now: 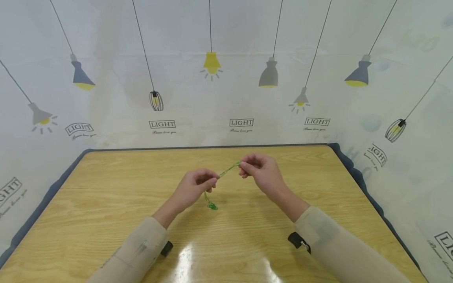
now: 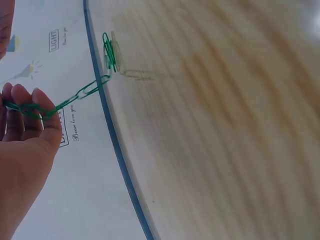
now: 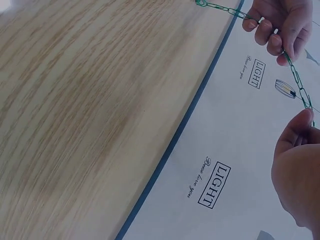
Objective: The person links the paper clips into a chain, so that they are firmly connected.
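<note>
A chain of linked green paper clips (image 1: 229, 170) stretches between the two hands above the table. My left hand (image 1: 196, 184) pinches the chain partway along, and its tail hangs below that hand, ending in a bunched cluster (image 1: 212, 205) of clips. My right hand (image 1: 262, 173) pinches the upper end, to the right and a little higher. In the right wrist view several elongated links (image 3: 295, 75) run between the hands. The left wrist view has the chain (image 2: 80, 95) crossing the curled fingers (image 2: 47, 117), with the bunch (image 2: 109, 52) dangling at its end.
Beneath the hands lies a wood-grain table (image 1: 124, 188) with a dark blue edge. A white backdrop (image 1: 187, 86) printed with lamps and lettering rises behind it and along both sides. Dark wrist devices (image 1: 299, 241) sit at the pale sleeves (image 1: 339, 243).
</note>
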Demonstrator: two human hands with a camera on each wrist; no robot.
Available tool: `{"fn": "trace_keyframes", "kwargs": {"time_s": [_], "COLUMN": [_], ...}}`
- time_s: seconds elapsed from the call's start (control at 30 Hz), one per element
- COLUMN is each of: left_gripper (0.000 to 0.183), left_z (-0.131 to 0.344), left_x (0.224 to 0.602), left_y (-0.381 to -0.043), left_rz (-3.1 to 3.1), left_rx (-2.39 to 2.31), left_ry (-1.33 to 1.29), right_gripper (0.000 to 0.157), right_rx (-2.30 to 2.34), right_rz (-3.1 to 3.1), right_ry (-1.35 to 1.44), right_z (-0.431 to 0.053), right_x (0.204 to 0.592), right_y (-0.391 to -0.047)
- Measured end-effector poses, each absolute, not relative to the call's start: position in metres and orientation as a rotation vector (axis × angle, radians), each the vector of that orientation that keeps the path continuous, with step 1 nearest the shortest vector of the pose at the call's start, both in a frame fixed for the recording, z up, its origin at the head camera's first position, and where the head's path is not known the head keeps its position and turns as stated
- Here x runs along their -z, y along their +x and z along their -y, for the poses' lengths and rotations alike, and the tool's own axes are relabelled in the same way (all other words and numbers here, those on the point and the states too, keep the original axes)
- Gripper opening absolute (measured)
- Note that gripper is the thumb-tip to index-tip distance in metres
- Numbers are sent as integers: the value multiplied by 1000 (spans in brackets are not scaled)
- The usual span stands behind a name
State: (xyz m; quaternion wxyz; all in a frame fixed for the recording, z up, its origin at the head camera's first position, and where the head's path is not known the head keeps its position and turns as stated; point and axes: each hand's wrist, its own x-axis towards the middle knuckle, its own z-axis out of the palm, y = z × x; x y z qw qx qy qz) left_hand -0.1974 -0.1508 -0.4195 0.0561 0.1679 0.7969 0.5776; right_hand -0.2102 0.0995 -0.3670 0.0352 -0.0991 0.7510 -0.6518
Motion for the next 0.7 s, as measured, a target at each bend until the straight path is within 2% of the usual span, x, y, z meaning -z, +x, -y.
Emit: {"fn": "trace_keyframes", "kwargs": {"time_s": [0.33,0.7], "left_gripper": [32,32], "left_z": [165,179], "left_x": [425,425], "left_y": [-192,-189], "left_rz": [-2418,-2456], "left_rx": [-1641,-1567], "left_ry": [475,437], "right_gripper": [14,15], "right_rx": [2060,2149], "right_rz": [-2287,-2292], "right_ry": [-325,-296], "right_z": [-110,-133], "right_x": [361,349], "right_y": [-207,-207]}}
